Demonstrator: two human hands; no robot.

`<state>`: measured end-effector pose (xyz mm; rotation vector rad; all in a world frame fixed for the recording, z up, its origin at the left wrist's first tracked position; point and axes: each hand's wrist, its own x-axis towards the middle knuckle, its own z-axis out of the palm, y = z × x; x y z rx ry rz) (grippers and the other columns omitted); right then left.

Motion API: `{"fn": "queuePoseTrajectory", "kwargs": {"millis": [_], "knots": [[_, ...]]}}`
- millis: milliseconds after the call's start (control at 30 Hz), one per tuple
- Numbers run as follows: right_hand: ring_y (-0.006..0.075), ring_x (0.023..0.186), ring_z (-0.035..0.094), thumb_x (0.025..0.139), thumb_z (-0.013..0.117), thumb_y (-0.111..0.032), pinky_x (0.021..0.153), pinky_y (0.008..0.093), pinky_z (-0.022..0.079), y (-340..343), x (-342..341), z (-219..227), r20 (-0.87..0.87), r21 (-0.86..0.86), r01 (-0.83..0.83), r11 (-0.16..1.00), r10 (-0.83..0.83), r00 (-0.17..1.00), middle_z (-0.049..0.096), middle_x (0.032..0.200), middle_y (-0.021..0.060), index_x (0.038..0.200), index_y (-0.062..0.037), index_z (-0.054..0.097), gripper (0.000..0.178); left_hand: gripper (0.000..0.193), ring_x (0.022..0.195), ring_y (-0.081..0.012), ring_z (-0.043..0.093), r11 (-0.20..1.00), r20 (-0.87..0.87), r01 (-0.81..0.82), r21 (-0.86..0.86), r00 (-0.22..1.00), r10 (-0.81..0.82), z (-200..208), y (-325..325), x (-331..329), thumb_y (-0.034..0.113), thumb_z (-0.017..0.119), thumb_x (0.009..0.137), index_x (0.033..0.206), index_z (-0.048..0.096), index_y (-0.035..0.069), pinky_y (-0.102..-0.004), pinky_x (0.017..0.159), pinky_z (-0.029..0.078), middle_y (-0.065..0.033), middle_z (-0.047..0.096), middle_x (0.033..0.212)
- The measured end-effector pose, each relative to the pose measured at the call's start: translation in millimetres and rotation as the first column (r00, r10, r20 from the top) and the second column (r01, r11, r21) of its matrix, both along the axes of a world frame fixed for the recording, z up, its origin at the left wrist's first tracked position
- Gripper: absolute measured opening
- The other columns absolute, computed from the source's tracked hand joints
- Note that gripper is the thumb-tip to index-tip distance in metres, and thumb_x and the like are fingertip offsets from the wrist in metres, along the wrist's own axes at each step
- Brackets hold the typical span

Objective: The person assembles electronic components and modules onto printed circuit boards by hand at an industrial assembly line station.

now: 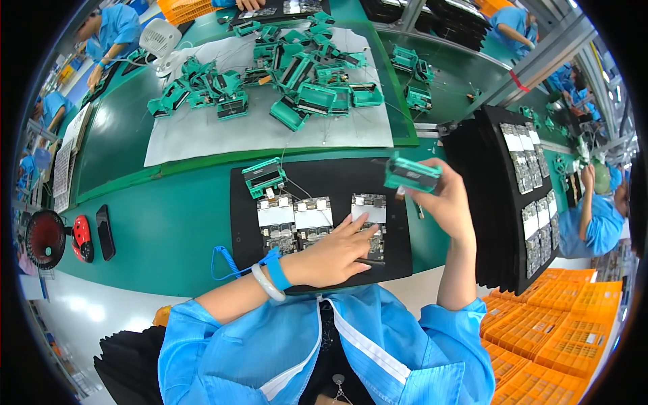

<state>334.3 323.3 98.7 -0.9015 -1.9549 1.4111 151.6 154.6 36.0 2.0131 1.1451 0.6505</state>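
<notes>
Raised over the right part of a black mat [246,233], my right hand [447,202] is closed on a green plastic housing [413,174] with a dark insert and a short connector tab hanging below it. My left hand [337,253] lies palm down with its fingers stretched over the circuit boards [277,214] on the mat, fingertips on the right-hand circuit board [368,202]. Part of the boards is hidden under that hand. A second green housing [264,177] with a thin wire sits at the mat's upper left, joined or close to the left board; I cannot tell which.
Beyond the mat, many green housings [317,98] with wires are heaped on a white sheet [196,140]. To the right stands a stack of black trays [478,202] topped with boards; orange crates [540,317] are below. A phone [104,233] and fan [46,239] lie left. Co-workers sit around.
</notes>
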Motion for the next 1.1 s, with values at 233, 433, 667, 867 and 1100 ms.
{"fn": "queuePoseTrajectory", "kwargs": {"millis": [233,433,667,867,1100], "knots": [[0.0124,0.094,0.065,0.078,0.072,0.012,0.083,0.0276,0.054,-0.9,-25.6,-61.4,0.061,-0.107,-0.08,0.991,0.087,0.994,0.065,0.104,0.0064,0.098,-0.0009,0.056,0.029,0.026,0.148,-0.0429,0.017,0.999,0.029,0.049,-0.021,0.998,-0.049,4.7,7.9,-10.7,0.023,0.058,0.096,0.086,0.052,-0.001,-0.0535,0.122,0.012,-0.0269,0.038,0.149],[0.0133,0.099,0.063,0.079,0.069,0.014,0.077,0.0266,0.056,4.8,-29.8,-66.3,0.074,-0.165,-0.109,0.98,0.122,0.99,0.062,0.111,0.0081,0.091,-0.0026,0.051,0.027,0.029,0.148,-0.0434,0.017,0.997,0.058,0.049,-0.062,0.997,-0.045,5.1,9.3,-12.0,0.021,0.059,0.096,0.079,0.048,-0.001,-0.0559,0.122,0.012,-0.0232,0.037,0.152],[0.0128,0.099,0.062,0.08,0.068,0.015,0.077,0.0265,0.056,10.1,-27.7,-66.7,0.027,-0.143,-0.199,0.969,0.205,0.978,0.062,0.111,0.0077,0.092,-0.0038,0.051,0.028,0.03,0.148,-0.0435,0.017,0.997,0.044,0.055,-0.055,0.998,-0.053,6.9,11.8,-11.9,0.021,0.059,0.096,0.079,0.047,0.0,-0.0566,0.121,0.012,-0.0227,0.036,0.153],[0.0126,0.1,0.061,0.079,0.068,0.016,0.08,0.0268,0.056,11.1,-27.6,-69.0,0.001,-0.188,-0.205,0.96,0.209,0.978,0.062,0.112,0.0075,0.093,-0.0042,0.052,0.029,0.031,0.148,-0.0433,0.017,0.997,0.047,0.05,-0.057,0.998,-0.047,5.9,12.0,-11.7,0.021,0.059,0.096,0.078,0.046,0.0,-0.0571,0.121,0.012,-0.0224,0.036,0.153],[0.0125,0.101,0.061,0.079,0.067,0.016,0.081,0.0268,0.056,11.5,-26.2,-73.0,-0.062,-0.225,-0.217,0.95,0.208,0.976,0.062,0.113,0.0073,0.094,-0.0042,0.051,0.03,0.031,0.148,-0.0437,0.017,0.998,0.04,0.046,-0.053,0.998,-0.044,6.0,11.5,-10.6,0.022,0.059,0.096,0.079,0.046,0.0,-0.0569,0.121,0.013,-0.0223,0.037,0.152]]}}
